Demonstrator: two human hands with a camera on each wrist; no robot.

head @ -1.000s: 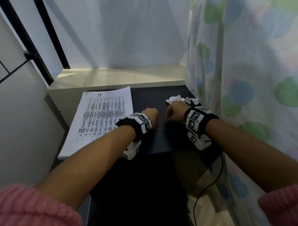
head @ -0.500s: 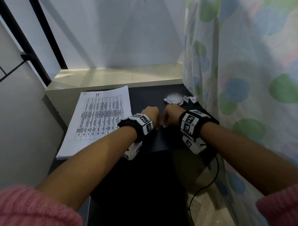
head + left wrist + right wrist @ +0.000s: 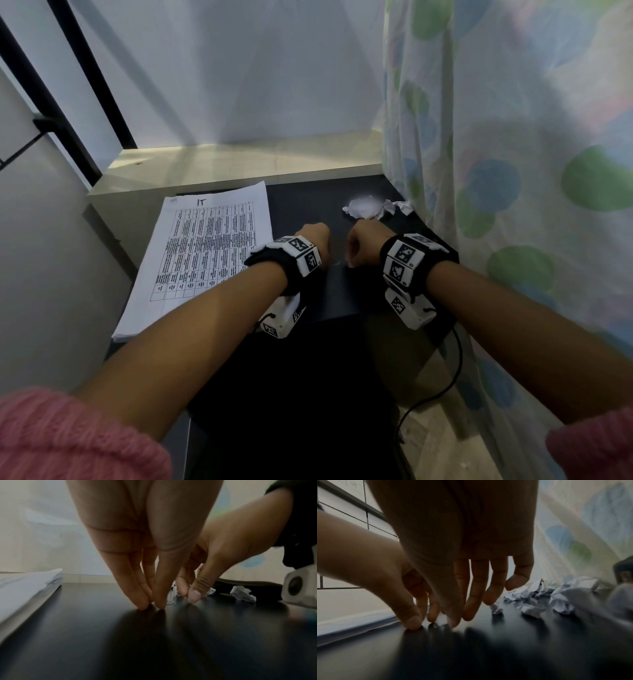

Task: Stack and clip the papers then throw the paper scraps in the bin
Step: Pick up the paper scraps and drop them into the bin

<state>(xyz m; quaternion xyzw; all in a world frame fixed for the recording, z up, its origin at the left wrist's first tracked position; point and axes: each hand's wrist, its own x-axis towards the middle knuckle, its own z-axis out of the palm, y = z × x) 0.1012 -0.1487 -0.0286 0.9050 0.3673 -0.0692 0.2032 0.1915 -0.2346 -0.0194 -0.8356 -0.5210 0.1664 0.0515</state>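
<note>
Already stacked: papers (image 3: 202,253) lie at table (image 3: 308,205) left, unclipped. We pinch at a small clip (image 3: 439,625) w/ both left hand (image 3: 317,240) & right hand (image 3: 364,245); grip unclear. Scraps (image 3: 368,207) remain; bin unseen.

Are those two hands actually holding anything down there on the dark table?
Cannot tell for sure. Both the left hand and right hand have fingertips down around a small shiny thing, maybe a paper clip, on the table.
</note>
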